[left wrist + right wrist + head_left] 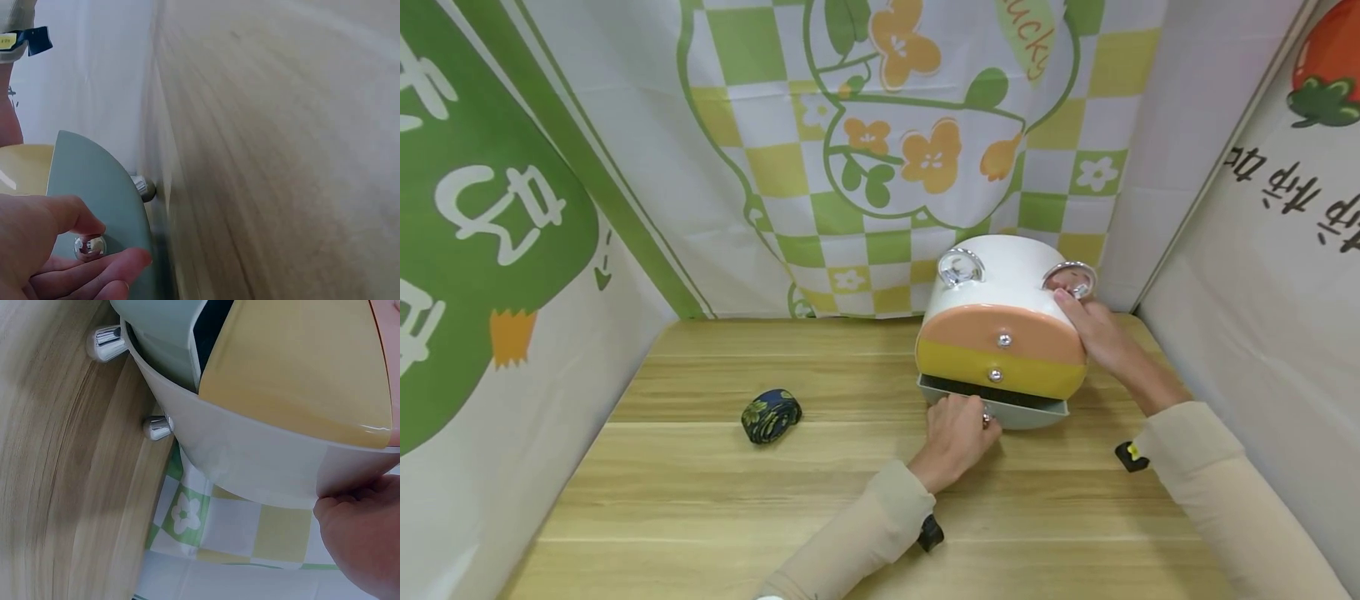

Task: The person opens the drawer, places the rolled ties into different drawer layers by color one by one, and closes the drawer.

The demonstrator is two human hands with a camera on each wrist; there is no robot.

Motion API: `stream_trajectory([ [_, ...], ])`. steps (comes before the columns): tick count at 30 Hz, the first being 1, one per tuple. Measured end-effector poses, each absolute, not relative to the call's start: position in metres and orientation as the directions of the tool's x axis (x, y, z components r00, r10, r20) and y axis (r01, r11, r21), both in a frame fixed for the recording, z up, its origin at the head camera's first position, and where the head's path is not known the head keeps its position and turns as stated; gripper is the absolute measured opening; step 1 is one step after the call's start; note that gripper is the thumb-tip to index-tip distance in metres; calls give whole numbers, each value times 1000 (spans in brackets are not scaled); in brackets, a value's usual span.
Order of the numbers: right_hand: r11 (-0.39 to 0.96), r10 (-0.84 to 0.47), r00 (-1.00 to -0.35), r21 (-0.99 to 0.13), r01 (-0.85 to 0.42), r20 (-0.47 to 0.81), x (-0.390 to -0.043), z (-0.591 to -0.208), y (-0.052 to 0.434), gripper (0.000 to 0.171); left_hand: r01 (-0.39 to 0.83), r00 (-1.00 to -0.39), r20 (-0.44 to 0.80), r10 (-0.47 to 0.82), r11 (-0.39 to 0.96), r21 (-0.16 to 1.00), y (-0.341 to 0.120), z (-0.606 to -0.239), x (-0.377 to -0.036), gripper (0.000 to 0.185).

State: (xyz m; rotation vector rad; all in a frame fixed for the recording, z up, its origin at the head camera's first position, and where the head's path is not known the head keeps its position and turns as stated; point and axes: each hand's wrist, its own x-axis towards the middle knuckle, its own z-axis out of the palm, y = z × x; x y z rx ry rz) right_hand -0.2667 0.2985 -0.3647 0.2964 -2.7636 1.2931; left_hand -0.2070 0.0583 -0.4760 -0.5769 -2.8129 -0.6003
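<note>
Head view: pinching with the left hand (958, 437) the round chrome knob (90, 247) of a part-open, curved grey-green drawer (1033, 419); gripping with the right hand (1097, 333) the side of a glossy white, round-topped cabinet (1009, 271), between both hands. Probably stiff, slippery, fairly light; best steadied at the side, drawn by the knob. Well left of the left hand, a rolled navy patterned cloth strip (771, 416). Hard to make out: the drawer's shadowed inside, the right fingertips.

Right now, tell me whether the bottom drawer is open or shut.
Partly open: the grey-green drawer juts out beneath the yellow drawer, with a dark gap showing; the left hand grips its knob.
</note>
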Motion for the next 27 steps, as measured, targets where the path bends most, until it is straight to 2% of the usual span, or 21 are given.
stream_trajectory([
  [6, 629, -141, -979, -750, -206, 150, -268, -365, 299, 65, 423, -900, 271, 342, 835, 350, 55, -475, -197, 54],
  [27, 620, -143, -975, -753, -220, 168, -267, -367, 297, 64, 506, -852, 292, 435, 826, 248, 42, -474, -162, 59],
])
